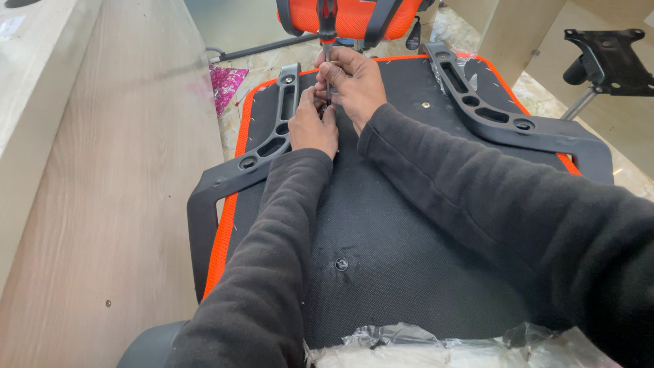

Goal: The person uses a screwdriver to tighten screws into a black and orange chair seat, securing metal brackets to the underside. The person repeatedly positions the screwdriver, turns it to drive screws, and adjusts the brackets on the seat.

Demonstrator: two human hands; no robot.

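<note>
Screwdriver (327, 31): upright, with a red and black handle, its thin shaft running down between both hands to a spot on the black seat underside (402, 225), where the tip is hidden by fingers.
Right hand (354, 82): closed around the shaft just below the handle, fingers curled on it.
Left hand (312, 126): pressed on the seat fabric at the base of the shaft, fingertips pinched around the tip; whether it holds a screw there I cannot tell.
Handling of the tool: it looks light and stiff; the metal shaft is likely slippery, so the ribbed handle above the right hand seems the surer place to grip.
Seat underside: an upturned chair seat, black fabric with an orange edge (221, 235), lying under both forearms; judged bulky and fairly firm, the cloth giving a little.
Armrest brackets: a black plastic one (276, 140) just left of the left hand, another (487, 112) well off to the right of the right hand.
Screw head (341, 263): set in the fabric nearer the body, between the forearms.
Beyond the hands: an orange chair back (354, 17).
Far right: a black metal mechanism (610, 58).
Near edge: crumpled clear plastic wrap (436, 344).
</note>
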